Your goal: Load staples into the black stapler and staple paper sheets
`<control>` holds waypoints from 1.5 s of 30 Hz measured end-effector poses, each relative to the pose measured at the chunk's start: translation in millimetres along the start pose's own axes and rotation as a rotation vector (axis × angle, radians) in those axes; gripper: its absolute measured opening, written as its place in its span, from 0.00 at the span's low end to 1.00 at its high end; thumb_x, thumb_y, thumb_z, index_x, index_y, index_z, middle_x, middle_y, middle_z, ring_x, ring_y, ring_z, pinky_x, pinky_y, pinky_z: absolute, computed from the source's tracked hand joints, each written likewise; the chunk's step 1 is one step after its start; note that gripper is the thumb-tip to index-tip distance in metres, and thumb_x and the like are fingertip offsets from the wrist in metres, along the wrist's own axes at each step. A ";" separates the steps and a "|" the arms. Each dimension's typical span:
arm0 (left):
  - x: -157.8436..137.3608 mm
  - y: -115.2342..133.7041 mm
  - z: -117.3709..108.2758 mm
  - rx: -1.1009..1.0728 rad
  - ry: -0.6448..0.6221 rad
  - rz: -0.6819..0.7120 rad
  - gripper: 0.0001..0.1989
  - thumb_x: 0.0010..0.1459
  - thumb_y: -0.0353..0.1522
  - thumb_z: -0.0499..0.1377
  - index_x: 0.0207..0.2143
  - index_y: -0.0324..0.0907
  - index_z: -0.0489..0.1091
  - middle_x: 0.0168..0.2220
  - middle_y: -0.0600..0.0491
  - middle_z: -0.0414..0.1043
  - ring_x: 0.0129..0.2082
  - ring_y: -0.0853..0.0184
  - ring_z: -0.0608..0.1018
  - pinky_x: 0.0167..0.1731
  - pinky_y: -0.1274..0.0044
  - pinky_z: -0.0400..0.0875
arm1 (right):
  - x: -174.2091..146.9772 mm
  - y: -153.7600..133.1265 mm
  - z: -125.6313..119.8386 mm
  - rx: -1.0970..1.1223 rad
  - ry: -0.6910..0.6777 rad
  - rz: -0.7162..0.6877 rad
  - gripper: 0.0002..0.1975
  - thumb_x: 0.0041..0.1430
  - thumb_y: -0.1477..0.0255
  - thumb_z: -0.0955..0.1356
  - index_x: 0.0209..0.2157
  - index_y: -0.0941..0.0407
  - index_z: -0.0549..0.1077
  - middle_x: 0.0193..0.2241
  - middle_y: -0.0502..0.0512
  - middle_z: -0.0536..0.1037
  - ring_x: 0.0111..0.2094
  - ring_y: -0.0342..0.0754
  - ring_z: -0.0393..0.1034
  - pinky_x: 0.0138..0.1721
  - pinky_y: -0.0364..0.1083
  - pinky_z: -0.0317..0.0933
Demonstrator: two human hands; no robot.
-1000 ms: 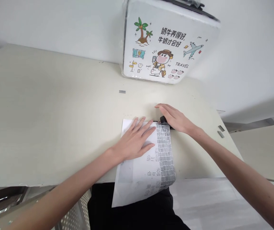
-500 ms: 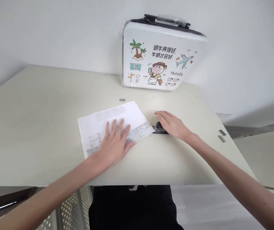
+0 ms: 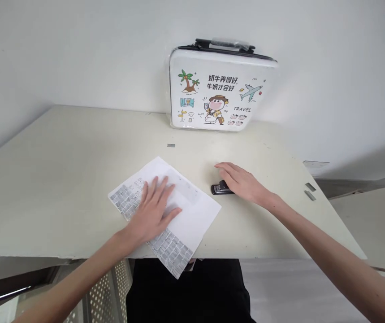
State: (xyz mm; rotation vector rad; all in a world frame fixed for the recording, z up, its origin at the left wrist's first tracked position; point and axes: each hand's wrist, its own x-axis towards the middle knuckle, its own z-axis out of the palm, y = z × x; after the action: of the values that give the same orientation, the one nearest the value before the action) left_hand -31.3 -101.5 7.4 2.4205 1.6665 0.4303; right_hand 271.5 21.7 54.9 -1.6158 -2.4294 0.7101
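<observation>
White case (image 3: 225, 89) reads "TRAVEL"; left hand (image 3: 153, 213) spread flat on printed paper (image 3: 194, 213); right hand (image 3: 242, 182) over stapler (image 3: 218, 189), whether gripping, cannot tell.

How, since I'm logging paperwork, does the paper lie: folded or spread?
Spread: the paper shows four corners and no visible fold; the left hand rests on it.

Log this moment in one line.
left hand: spread on printed paper | right hand: over black stapler | white case: upright behind | gray strips: on table
</observation>
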 end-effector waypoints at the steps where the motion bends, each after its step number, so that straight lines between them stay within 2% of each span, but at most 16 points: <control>1: 2.8 3.3 5.4 0.026 -0.016 0.015 0.35 0.74 0.51 0.49 0.74 0.43 0.52 0.78 0.44 0.43 0.77 0.46 0.42 0.73 0.46 0.39 | -1.4 0.2 -0.4 0.005 -0.010 -0.019 0.26 0.75 0.58 0.51 0.63 0.43 0.69 0.66 0.50 0.71 0.66 0.59 0.67 0.65 0.62 0.62; 5: 19.2 2.8 9.1 0.045 -0.120 0.256 0.36 0.74 0.51 0.48 0.76 0.47 0.45 0.78 0.49 0.40 0.77 0.51 0.41 0.75 0.53 0.38 | -4.2 1.5 -1.9 0.046 -0.054 -0.075 0.25 0.75 0.57 0.52 0.63 0.43 0.68 0.67 0.48 0.69 0.67 0.57 0.64 0.68 0.62 0.59; 9: 30.3 3.3 -3.6 0.033 -0.140 0.406 0.30 0.76 0.47 0.48 0.75 0.51 0.51 0.76 0.54 0.52 0.77 0.57 0.49 0.76 0.57 0.39 | -4.4 2.6 -2.9 0.076 -0.069 -0.084 0.25 0.75 0.57 0.52 0.64 0.43 0.67 0.67 0.48 0.69 0.68 0.57 0.63 0.69 0.62 0.57; 12: 17.3 29.9 -3.9 0.042 -0.108 0.318 0.29 0.77 0.46 0.47 0.75 0.49 0.51 0.75 0.51 0.53 0.77 0.57 0.49 0.75 0.57 0.40 | -5.3 1.9 -3.4 0.084 -0.067 -0.080 0.25 0.75 0.57 0.52 0.63 0.43 0.68 0.67 0.49 0.70 0.68 0.57 0.64 0.68 0.61 0.58; 14: -0.8 56.1 2.7 0.044 -0.091 0.214 0.41 0.72 0.54 0.50 0.77 0.42 0.45 0.77 0.43 0.42 0.77 0.49 0.42 0.74 0.51 0.42 | -5.9 0.4 -4.0 0.084 -0.062 -0.079 0.25 0.75 0.56 0.52 0.63 0.43 0.68 0.67 0.49 0.70 0.67 0.56 0.64 0.68 0.61 0.59; 16: -20.4 79.0 10.8 0.037 -0.115 0.217 0.53 0.65 0.62 0.53 0.77 0.38 0.40 0.78 0.38 0.38 0.76 0.41 0.38 0.72 0.45 0.40 | -6.4 -1.3 -4.8 0.078 -0.062 -0.068 0.25 0.75 0.56 0.52 0.62 0.43 0.69 0.66 0.48 0.70 0.68 0.56 0.64 0.68 0.60 0.58; 18: -36.6 92.1 15.8 0.075 -0.144 0.222 0.53 0.65 0.57 0.59 0.77 0.39 0.39 0.78 0.39 0.38 0.76 0.39 0.38 0.71 0.42 0.38 | -6.9 -2.3 -5.6 0.071 -0.069 -0.061 0.25 0.75 0.56 0.52 0.62 0.43 0.69 0.67 0.48 0.70 0.68 0.56 0.63 0.68 0.60 0.58; 21: -50.9 92.9 12.9 0.125 -0.166 0.212 0.43 0.69 0.34 0.60 0.77 0.42 0.40 0.78 0.44 0.41 0.76 0.43 0.40 0.72 0.44 0.39 | -7.9 -1.7 -6.1 0.074 -0.074 -0.081 0.26 0.75 0.56 0.52 0.63 0.43 0.69 0.66 0.48 0.71 0.68 0.56 0.63 0.68 0.59 0.58; 24: -57.0 83.9 4.9 0.103 -0.139 0.214 0.42 0.67 0.24 0.53 0.78 0.45 0.39 0.77 0.47 0.45 0.77 0.47 0.45 0.73 0.48 0.46 | -8.7 0.0 -5.8 0.094 -0.074 -0.076 0.25 0.75 0.56 0.52 0.63 0.43 0.69 0.66 0.48 0.71 0.68 0.55 0.62 0.68 0.59 0.57; 27: -61.2 77.5 3.7 0.077 -0.080 0.212 0.43 0.65 0.20 0.49 0.78 0.45 0.36 0.77 0.47 0.46 0.76 0.49 0.47 0.73 0.50 0.50 | -7.8 0.9 -5.5 0.118 -0.073 -0.054 0.25 0.76 0.56 0.52 0.62 0.43 0.69 0.67 0.48 0.70 0.69 0.55 0.62 0.69 0.60 0.56; 32: -71.4 79.9 9.2 0.067 -0.100 0.242 0.49 0.58 0.17 0.50 0.78 0.46 0.37 0.77 0.47 0.43 0.76 0.45 0.44 0.72 0.44 0.46 | -4.9 1.1 -4.0 0.131 -0.064 -0.059 0.25 0.76 0.55 0.52 0.61 0.43 0.70 0.66 0.48 0.70 0.69 0.56 0.61 0.69 0.61 0.55; 35: -72.9 81.2 1.4 0.042 -0.171 0.298 0.43 0.66 0.26 0.56 0.78 0.49 0.41 0.78 0.48 0.42 0.76 0.43 0.43 0.71 0.42 0.46 | -4.4 1.0 -2.5 0.123 -0.050 -0.047 0.26 0.76 0.54 0.51 0.61 0.44 0.71 0.66 0.49 0.71 0.68 0.57 0.62 0.68 0.61 0.56; 37: -64.9 76.1 -6.5 -0.010 -0.213 0.362 0.40 0.70 0.42 0.58 0.77 0.50 0.44 0.77 0.47 0.44 0.76 0.43 0.43 0.72 0.44 0.48 | -4.4 0.7 -1.9 0.117 -0.044 -0.041 0.26 0.76 0.54 0.51 0.61 0.44 0.71 0.66 0.50 0.71 0.68 0.57 0.63 0.68 0.61 0.57; 39: -45.2 64.4 -11.4 -0.056 -0.219 0.403 0.43 0.68 0.55 0.55 0.77 0.48 0.46 0.77 0.47 0.46 0.77 0.46 0.44 0.73 0.48 0.49 | -4.5 0.1 -1.7 0.113 -0.044 -0.034 0.26 0.76 0.54 0.52 0.61 0.44 0.71 0.66 0.49 0.71 0.68 0.56 0.63 0.68 0.61 0.57; 42: 5.0 38.1 -6.6 -0.033 -0.170 0.323 0.37 0.73 0.53 0.48 0.75 0.45 0.51 0.77 0.48 0.46 0.77 0.51 0.43 0.74 0.52 0.44 | -4.6 -0.9 -1.8 0.110 -0.050 -0.010 0.26 0.76 0.54 0.52 0.61 0.44 0.71 0.66 0.49 0.71 0.68 0.56 0.62 0.69 0.61 0.56; 45: 58.3 14.8 8.0 -0.001 -0.144 0.273 0.34 0.75 0.52 0.45 0.74 0.43 0.55 0.77 0.47 0.44 0.77 0.50 0.41 0.74 0.51 0.39 | -4.8 -1.7 -1.4 0.106 -0.038 -0.007 0.26 0.75 0.54 0.52 0.61 0.44 0.71 0.66 0.49 0.71 0.68 0.57 0.63 0.68 0.61 0.56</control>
State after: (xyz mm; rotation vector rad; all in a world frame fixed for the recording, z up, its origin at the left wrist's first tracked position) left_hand 3.9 -52.2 12.3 2.6190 1.2836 0.2837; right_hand 272.6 17.3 57.6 -1.5674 -2.3775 0.8611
